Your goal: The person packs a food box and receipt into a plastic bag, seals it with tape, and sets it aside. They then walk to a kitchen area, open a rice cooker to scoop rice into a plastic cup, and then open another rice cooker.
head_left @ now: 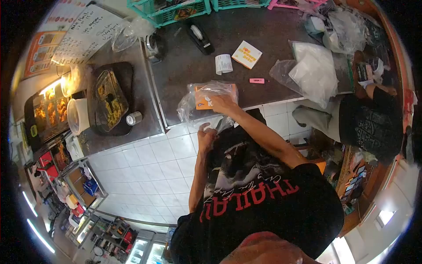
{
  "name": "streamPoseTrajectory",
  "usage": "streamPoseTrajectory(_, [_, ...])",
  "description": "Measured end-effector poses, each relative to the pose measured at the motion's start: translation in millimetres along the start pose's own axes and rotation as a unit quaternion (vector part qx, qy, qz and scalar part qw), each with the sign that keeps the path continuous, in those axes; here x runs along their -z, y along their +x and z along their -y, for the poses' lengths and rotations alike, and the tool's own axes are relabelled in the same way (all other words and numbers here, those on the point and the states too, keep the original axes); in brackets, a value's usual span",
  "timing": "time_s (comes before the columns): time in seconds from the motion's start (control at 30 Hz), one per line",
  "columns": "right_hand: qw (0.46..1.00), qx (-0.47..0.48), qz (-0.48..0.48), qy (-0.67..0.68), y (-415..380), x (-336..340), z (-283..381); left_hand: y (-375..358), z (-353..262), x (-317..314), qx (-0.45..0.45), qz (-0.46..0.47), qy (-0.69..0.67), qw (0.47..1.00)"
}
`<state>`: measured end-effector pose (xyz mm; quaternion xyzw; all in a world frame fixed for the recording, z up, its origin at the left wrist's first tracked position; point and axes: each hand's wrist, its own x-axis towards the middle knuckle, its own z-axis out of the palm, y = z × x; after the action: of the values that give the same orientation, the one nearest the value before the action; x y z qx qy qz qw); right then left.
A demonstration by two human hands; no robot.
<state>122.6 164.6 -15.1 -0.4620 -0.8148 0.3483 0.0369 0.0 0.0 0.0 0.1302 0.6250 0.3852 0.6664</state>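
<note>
An orange box (204, 91) with white print lies at the front edge of the dark counter, inside a clear plastic bag (187, 107). My right hand (224, 104) reaches into the bag, its fingers gripping the near right part of the box. Below it, just off the counter edge, my left hand (206, 137) is closed with fingers curled on the loose edge of the bag. A curled paper receipt (223, 64), a white and orange printed box (247, 54) and a pink highlighter (257, 81) lie beyond the bag.
A black tape dispenser (198, 37) sits farther back, near teal baskets (176, 13). White plastic bags (314, 70) lie to the right, near another person (369, 119). On the left counter are a food tray (109, 101), a can (134, 118) and a white tub (78, 116).
</note>
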Motion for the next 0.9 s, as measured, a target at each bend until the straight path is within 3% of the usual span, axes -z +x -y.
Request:
streamPoseTrajectory(0.07, [0.997,-0.07,0.032,0.024,-3.8,8.0,0.9,-5.6,-3.1,-9.7,0.015,0.056,0.012,0.998])
streamPoseTrajectory(0.17, [0.997,0.048,-0.063,0.003,-11.4,16.1,5.9,-15.5,-21.4,-1.9,0.027,0.016,-0.059,0.998])
streamPoseTrajectory(0.23, [0.98,0.111,-0.154,-0.053,-22.5,19.3,8.3,-18.3,-46.9,-9.8,-0.064,-0.157,0.034,0.985])
streamPoseTrajectory(0.27, [0.968,0.141,-0.193,-0.079,-35.7,17.9,11.6,-18.8,-58.8,-2.3,-0.075,-0.176,0.026,0.981])
streamPoseTrajectory(0.3, [0.99,0.095,-0.083,-0.066,-50.4,29.2,14.5,-18.4,-75.0,-6.7,-0.083,-0.187,0.031,0.978])
streamPoseTrajectory(0.37, [0.99,0.006,0.138,-0.038,-78.9,62.6,20.0,11.0,-53.6,5.1,-0.235,-0.169,0.067,0.955])
streamPoseTrajectory(0.47, [0.983,-0.079,-0.021,-0.164,-96.0,66.6,1.8,27.4,-60.7,17.7,-0.242,-0.127,0.086,0.958])
streamPoseTrajectory(0.57, [0.967,-0.016,-0.188,-0.171,-88.2,119.7,34.6,6.9,-85.8,10.7,-0.31,-0.21,0.117,0.92])
streamPoseTrajectory(0.6, [0.994,-0.057,-0.063,-0.068,-85.4,132.7,53.3,8.0,-80.8,15.1,-0.333,-0.22,0.101,0.911])
streamPoseTrajectory(0.7, [0.991,-0.016,0.131,-0.002,-37.6,89.2,53.0,3.3,-70.4,-0.4,-0.37,-0.277,0.019,0.887])
streamPoseTrajectory(0.8, [0.97,0.137,-0.19,-0.066,-0.6,11.1,12.0,-7.3,-65.5,-14.4,-0.088,-0.164,-0.115,0.976])
streamPoseTrajectory(0.83, [0.981,0.107,-0.149,-0.065,9.0,9.8,8.6,-0.3,-52.5,-12.5,-0.025,-0.119,-0.138,0.983])
streamPoseTrajectory(0.9, [0.989,0.084,-0.105,-0.056,18.7,6.1,9.1,29.5,-15.2,-0.6,-0.003,-0.052,-0.119,0.992])
